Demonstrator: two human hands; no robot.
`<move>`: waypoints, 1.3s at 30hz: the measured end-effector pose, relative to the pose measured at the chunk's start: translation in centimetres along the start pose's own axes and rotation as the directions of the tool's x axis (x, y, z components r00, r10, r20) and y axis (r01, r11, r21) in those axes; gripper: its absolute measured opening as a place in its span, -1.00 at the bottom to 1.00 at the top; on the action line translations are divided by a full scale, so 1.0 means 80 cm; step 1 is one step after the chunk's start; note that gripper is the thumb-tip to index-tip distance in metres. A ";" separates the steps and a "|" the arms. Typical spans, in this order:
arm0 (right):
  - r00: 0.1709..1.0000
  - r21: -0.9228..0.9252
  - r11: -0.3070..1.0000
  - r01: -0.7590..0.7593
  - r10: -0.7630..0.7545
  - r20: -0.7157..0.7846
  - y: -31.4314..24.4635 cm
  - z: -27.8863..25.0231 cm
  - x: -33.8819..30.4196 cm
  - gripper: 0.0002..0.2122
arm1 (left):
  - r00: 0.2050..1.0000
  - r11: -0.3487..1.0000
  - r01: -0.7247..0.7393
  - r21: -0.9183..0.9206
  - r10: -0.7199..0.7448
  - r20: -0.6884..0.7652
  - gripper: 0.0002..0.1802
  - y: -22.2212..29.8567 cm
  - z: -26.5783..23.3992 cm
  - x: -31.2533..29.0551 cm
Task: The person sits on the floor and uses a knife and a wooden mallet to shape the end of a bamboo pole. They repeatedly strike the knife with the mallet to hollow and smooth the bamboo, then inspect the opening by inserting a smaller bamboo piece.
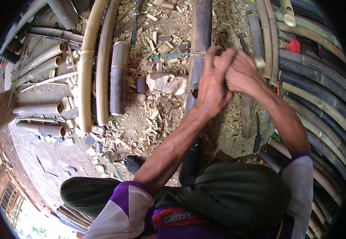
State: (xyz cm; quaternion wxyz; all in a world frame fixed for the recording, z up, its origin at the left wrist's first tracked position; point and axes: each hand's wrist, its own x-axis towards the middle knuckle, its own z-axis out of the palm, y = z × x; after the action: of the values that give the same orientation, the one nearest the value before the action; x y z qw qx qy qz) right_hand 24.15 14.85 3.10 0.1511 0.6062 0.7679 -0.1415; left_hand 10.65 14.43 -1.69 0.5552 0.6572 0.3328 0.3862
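My two hands are close together over a dark bamboo pole (202, 24) that runs away from me. My left hand (215, 85) is bent at its right side, fingers curled. Overlapping it from the right, my right hand (242, 71) is closed and slightly blurred. Whatever the hands grip, if anything, is hidden between them. Just left of my left wrist, a dark opening shows in the pole. A pale, rough wood block (167, 83) lies against the pole's left side.
Wood chips (157, 115) cover the ground around the pole. Long pale bamboo poles (87, 59) and a short dark bamboo piece (118, 79) lie to the left, near a narrow dark tool (135, 24). Several stacked bamboo poles (316, 91) line the right, with red cloth (293, 46) among them.
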 end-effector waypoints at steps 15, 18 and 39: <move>0.660 0.537 0.402 -0.742 0.296 0.691 -0.020 0.075 -0.093 -0.41 | 0.680 0.878 0.149 0.454 -0.425 0.598 0.21 0.048 0.020 -0.017; 0.836 0.751 0.371 -0.547 0.187 0.516 -0.064 0.105 -0.131 -0.36 | 0.535 0.925 0.050 0.376 -0.343 0.772 0.21 0.044 -0.001 -0.021; 0.502 0.656 -0.225 -0.721 0.484 0.717 -0.115 0.147 -0.049 -0.48 | 0.281 0.979 -0.069 0.194 -0.168 0.945 0.07 0.021 -0.035 -0.020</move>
State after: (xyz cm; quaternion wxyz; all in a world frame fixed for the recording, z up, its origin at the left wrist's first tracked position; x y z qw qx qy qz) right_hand 16.77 4.57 -5.75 -0.1334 0.8272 0.0745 -0.5407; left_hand 7.40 14.11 -0.01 0.5872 0.7977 -0.0096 -0.1370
